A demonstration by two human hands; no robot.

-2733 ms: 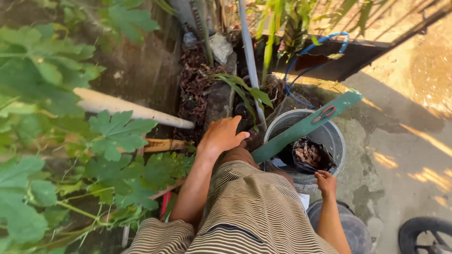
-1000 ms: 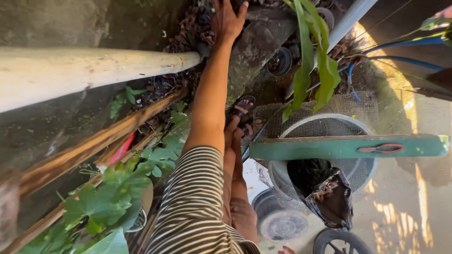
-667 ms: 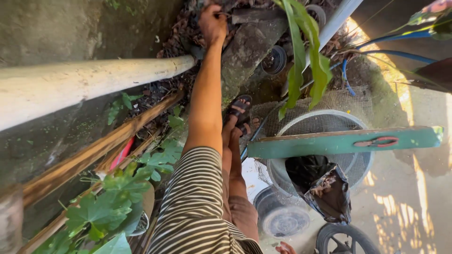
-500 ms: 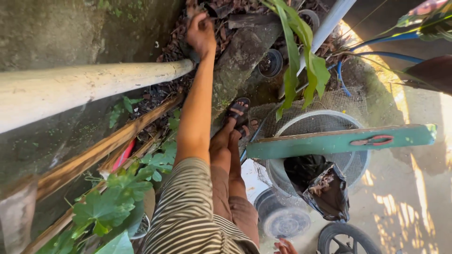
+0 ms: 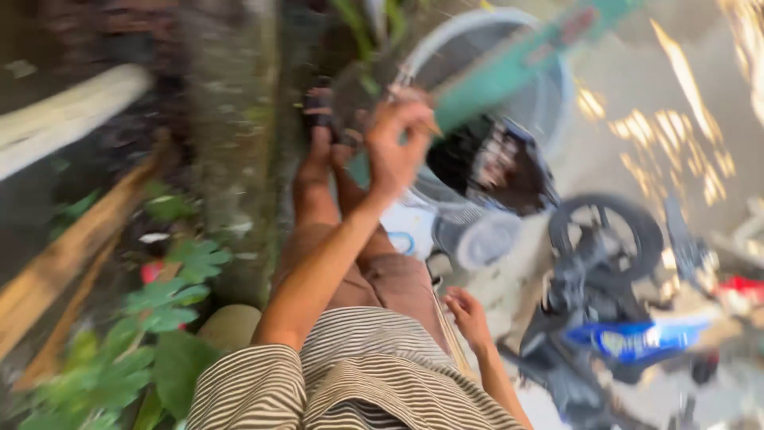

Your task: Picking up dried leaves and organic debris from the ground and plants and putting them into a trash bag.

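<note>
Now | left hand [image 5: 395, 151] raised over mesh basket [image 5: 549, 95], fingers pinched on something small, blurred, perhaps a twig | right hand [image 5: 468, 316] loose, open by the knee | risk: thin pinch slips, bit drops beside black bag [image 5: 493, 167]

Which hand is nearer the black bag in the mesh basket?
Left. The left hand is raised just beside the black bag, at the basket's near edge, fingers pinched, apparently on something small. The right hand hangs lower, by the person's hip, well below the bag.
</note>
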